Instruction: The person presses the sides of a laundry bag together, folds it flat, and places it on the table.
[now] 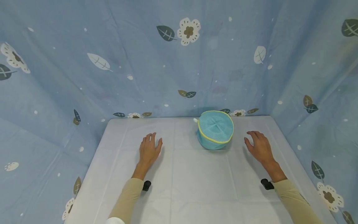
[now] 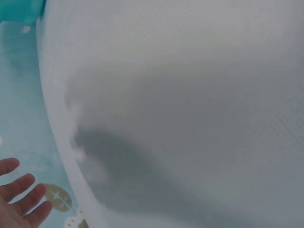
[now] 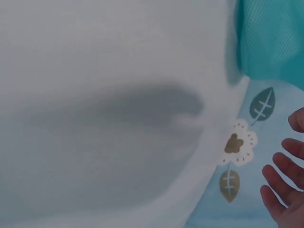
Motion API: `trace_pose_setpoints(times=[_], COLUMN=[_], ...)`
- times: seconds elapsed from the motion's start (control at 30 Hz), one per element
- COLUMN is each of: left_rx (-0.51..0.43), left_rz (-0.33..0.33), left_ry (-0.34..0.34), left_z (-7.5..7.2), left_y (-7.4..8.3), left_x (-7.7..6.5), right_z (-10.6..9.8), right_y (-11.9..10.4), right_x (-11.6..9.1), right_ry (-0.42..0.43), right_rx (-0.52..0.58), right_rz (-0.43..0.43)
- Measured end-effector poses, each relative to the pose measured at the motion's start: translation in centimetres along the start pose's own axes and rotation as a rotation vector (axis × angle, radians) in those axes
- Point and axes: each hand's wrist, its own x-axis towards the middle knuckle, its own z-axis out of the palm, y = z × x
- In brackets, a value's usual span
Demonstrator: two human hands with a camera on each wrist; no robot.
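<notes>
A turquoise mesh bag [image 1: 215, 127], round like a drum with yellow piping and a small white tab, stands near the back of the table. To its left, my left hand [image 1: 149, 149] hovers over the white surface with fingers relaxed and apart, holding nothing. My right hand [image 1: 258, 146] is on the bag's other side, nearer to it, fingers loosely bent and empty. In the right wrist view, the bag's mesh side [image 3: 273, 42] fills the upper right corner, above the spread fingers [image 3: 280, 183]. Only a turquoise corner of the bag [image 2: 19, 10] shows in the left wrist view.
A white cloth with fold lines covers the table [image 1: 201, 183]. Blue curtain fabric [image 1: 139, 77] with leaves and flowers hangs behind it and along both sides. Black straps [image 1: 146, 185] sit at the wrists, by the beige sleeves [image 1: 127, 199].
</notes>
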Motion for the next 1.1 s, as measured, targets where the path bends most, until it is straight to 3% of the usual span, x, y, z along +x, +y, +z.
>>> trace_pose_setpoints(times=[0.4, 1.1], left_rx=[-0.034, -0.129], left_rz=[0.052, 0.06], left_ry=[0.073, 0.041], left_z=[1.2, 3.0], left_y=[2.5, 6.3], left_x=[1.2, 3.4], right_z=[0.1, 0.8], right_y=[-1.3, -3.2], right_x=[1.3, 3.2], right_ry=[-0.008, -0.072], right_rx=[0.051, 0.143], right_rz=[0.049, 0.175])
